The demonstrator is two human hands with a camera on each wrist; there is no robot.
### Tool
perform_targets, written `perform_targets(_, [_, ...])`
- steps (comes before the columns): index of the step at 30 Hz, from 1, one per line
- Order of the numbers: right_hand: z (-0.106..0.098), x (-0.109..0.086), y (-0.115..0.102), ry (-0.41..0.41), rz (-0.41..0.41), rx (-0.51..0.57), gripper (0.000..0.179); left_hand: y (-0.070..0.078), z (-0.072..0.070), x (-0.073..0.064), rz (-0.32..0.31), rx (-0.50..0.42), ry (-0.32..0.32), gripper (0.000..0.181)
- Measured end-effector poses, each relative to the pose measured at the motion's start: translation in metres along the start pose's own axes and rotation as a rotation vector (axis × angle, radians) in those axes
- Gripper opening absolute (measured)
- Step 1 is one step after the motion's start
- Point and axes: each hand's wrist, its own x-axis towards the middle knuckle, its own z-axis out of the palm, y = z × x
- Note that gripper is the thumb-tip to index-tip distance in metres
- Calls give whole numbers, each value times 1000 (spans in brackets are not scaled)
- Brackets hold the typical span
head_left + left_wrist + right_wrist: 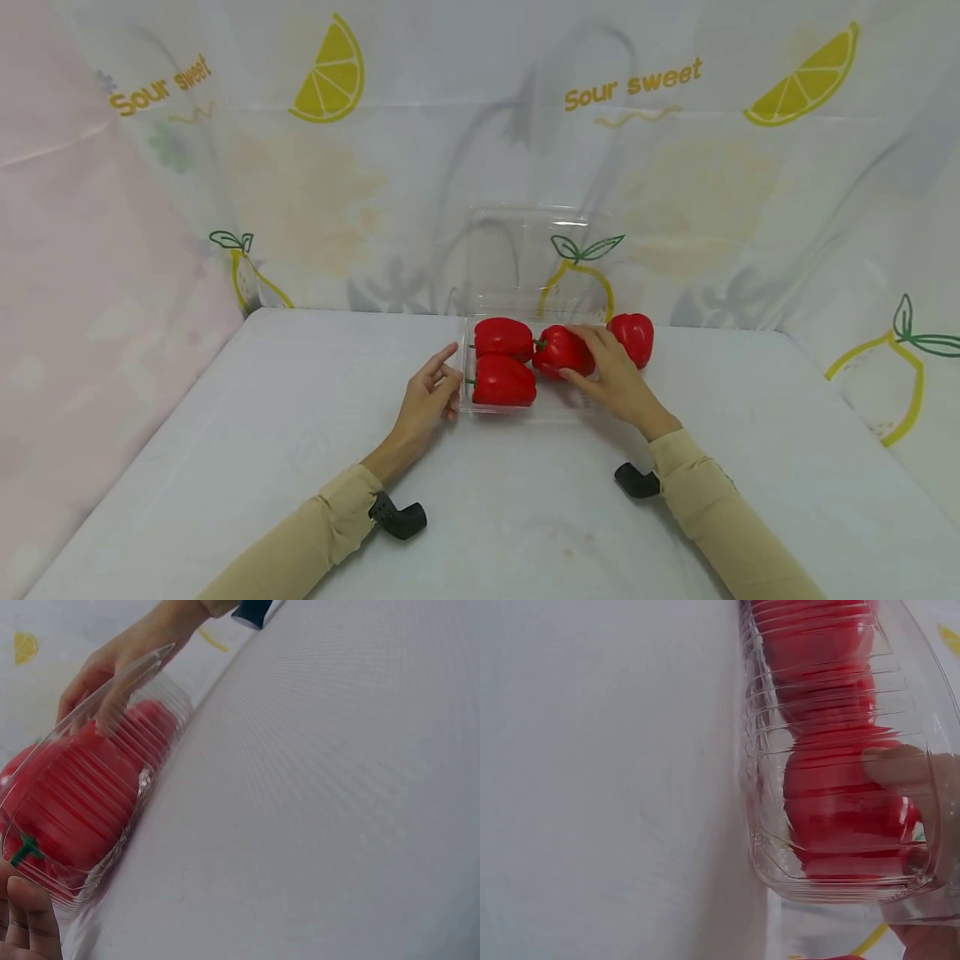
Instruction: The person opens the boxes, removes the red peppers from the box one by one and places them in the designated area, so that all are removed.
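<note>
A clear plastic clamshell box [566, 404] stands on the white tabletop with its lid [525, 218] raised at the back. Two red bell peppers lie stacked front to back in its left half, the front pepper [504, 381] and the rear pepper [502, 337]. My right hand [618, 383] grips a third bell pepper [553, 352] inside the box, thumb in front and fingers over its top; the right wrist view shows this pepper [832, 802] through the ribbed wall. At the box's left side, my left hand [425, 402] rests fingertips against the wall, index finger extended.
Another red bell pepper [633, 337] sits just right of the box, behind my right hand. A white curtain [420, 208] with lemon prints hangs right behind the table. Black wrist-worn devices [401, 519] show at both cuffs.
</note>
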Motion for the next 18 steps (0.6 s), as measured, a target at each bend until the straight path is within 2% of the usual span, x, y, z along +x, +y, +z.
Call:
perform_targets(10, [2, 0, 0, 96, -67, -8, 65, 1, -1, 0, 9, 31, -1, 50])
perform_targets(18, [3, -2, 1, 120, -37, 18, 65, 1, 0, 0, -5, 35, 12, 50])
